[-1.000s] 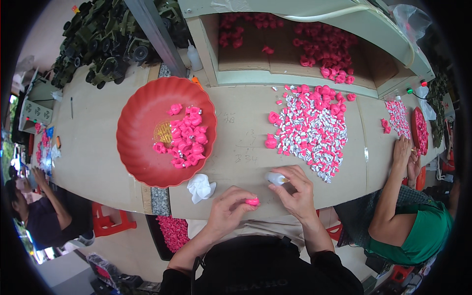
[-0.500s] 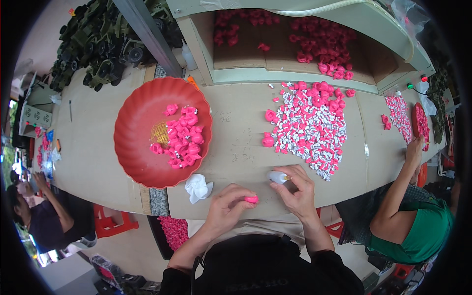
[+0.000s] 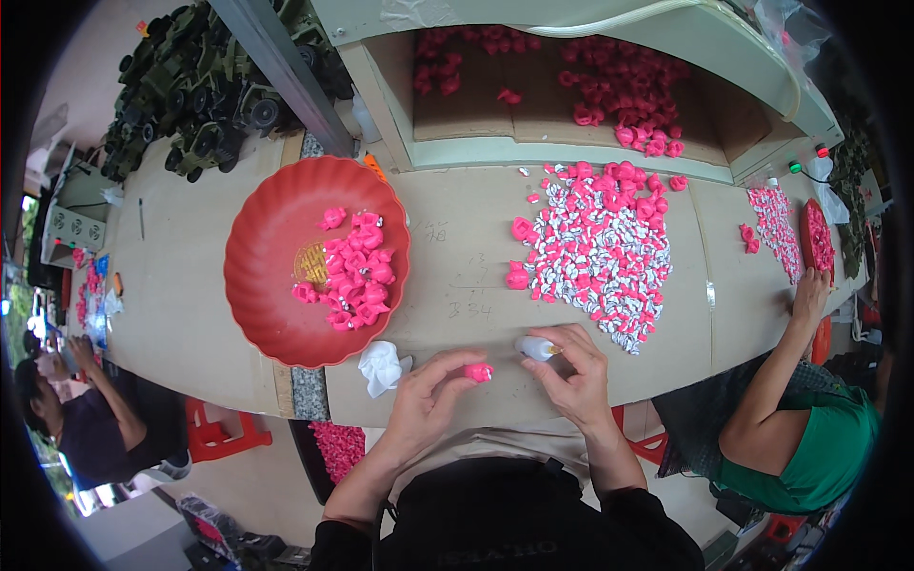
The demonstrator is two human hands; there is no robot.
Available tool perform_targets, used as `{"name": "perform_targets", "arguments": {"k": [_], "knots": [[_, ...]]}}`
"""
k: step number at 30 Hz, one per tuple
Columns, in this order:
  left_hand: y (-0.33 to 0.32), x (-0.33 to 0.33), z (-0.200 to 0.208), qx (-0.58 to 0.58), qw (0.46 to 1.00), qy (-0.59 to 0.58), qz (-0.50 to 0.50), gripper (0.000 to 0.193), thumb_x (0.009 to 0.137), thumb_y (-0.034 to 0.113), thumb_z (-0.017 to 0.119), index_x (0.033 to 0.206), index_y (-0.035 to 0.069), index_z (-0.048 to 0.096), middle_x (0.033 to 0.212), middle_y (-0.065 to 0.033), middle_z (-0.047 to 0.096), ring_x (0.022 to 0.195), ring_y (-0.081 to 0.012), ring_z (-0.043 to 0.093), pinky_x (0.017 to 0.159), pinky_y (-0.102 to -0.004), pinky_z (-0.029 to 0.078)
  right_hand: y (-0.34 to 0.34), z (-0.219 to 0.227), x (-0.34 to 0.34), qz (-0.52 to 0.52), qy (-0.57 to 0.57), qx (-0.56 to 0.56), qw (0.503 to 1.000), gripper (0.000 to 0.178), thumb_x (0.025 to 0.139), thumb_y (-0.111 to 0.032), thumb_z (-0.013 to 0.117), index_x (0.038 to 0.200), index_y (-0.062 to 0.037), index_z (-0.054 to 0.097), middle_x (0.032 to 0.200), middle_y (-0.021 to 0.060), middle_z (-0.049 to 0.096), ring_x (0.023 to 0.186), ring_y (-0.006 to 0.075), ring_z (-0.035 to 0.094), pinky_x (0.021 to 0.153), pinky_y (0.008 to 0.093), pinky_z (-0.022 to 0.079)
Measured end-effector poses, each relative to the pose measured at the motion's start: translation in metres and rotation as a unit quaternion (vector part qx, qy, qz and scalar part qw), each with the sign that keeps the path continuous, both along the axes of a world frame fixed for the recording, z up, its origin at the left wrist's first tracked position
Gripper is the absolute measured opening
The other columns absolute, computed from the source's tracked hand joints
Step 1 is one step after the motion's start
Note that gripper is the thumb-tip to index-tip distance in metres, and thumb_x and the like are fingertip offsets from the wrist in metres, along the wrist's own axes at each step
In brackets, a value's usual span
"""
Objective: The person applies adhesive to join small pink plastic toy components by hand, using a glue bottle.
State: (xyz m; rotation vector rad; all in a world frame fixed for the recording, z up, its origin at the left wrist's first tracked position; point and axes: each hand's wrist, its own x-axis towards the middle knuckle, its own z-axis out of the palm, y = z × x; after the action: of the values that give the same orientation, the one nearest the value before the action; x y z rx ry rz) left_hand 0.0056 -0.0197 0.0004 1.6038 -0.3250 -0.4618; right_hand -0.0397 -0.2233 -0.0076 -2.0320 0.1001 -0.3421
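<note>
My left hand (image 3: 426,398) pinches a small pink plastic piece (image 3: 478,372) between thumb and fingertips, just above the table's near edge. Across a short gap, my right hand (image 3: 578,379) is closed round a small whitish squeeze bottle (image 3: 537,348), whose yellowish tip points toward my palm. The two hands do not touch. Beyond my right hand spreads a heap of small pink and white pieces (image 3: 609,257), with larger rounded pink parts along its far and left sides. A crumpled white tissue (image 3: 381,367) lies left of my left hand.
A red scalloped bowl (image 3: 267,214) holding pink parts (image 3: 360,271) stands at left. Behind the heap, an open shelf box (image 3: 476,152) contains more pink parts. Dark green toy vehicles (image 3: 200,95) are piled far left. Co-workers sit at right (image 3: 800,428) and far left (image 3: 90,409).
The pink piece in my left hand has risen slightly and turned, showing a pale spot at its end. The bottle in my right hand has shifted and rolled slightly.
</note>
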Motion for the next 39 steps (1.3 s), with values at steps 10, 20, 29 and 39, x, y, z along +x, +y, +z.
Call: {"name": "perform_targets", "arguments": {"k": [10,20,29,39], "knots": [[0.016,0.025,0.024,0.100,0.983,-0.142,0.055,0.026,0.083,-0.004,0.058,0.108,0.002,0.062,0.108,-0.0118,0.065,0.089,-0.0207,0.063,0.078,-0.0285,0.049,-0.001,0.000,-0.002,0.006,0.001,0.022,1.000,0.032,0.068,-0.002,0.074,0.098,0.0013,0.065,0.092,0.0123,0.066,0.087,0.0246,0.060,0.077,0.0325,0.046],[-0.007,0.065,0.045,0.258,0.887,-0.359,0.131,0.033,0.079,0.000,0.062,0.111,0.004,0.064,0.112,-0.0145,0.059,0.109,-0.0333,0.052,0.091,-0.0416,0.042,-0.002,0.001,-0.001,0.006,-0.008,0.015,1.000,0.031,0.069,-0.003,0.074,0.099,-0.0011,0.065,0.090,0.0117,0.065,0.085,0.0256,0.060,0.075,0.0326,0.047],[-0.075,0.070,0.005,0.262,0.851,-0.446,-0.093,0.049,0.068,-0.006,0.056,0.114,0.005,0.062,0.108,-0.0119,0.058,0.103,-0.0287,0.054,0.087,-0.0399,0.046,-0.005,-0.006,-0.007,-0.005,-0.040,0.041,0.998,0.032,0.073,0.001,0.070,0.103,-0.0002,0.062,0.099,0.0134,0.065,0.093,0.0247,0.062,0.082,0.0319,0.048],[-0.034,0.020,0.001,0.083,0.990,-0.113,-0.003,0.024,0.077,-0.003,0.069,0.099,0.001,0.061,0.105,-0.0126,0.059,0.086,-0.0218,0.064,0.073,-0.0301,0.054,-0.008,0.003,-0.026,-0.038,-0.016,0.146,0.989,0.037,0.071,0.000,0.073,0.105,0.0020,0.059,0.098,0.0126,0.065,0.080,0.0192,0.062,0.072,0.0281,0.048]]}}
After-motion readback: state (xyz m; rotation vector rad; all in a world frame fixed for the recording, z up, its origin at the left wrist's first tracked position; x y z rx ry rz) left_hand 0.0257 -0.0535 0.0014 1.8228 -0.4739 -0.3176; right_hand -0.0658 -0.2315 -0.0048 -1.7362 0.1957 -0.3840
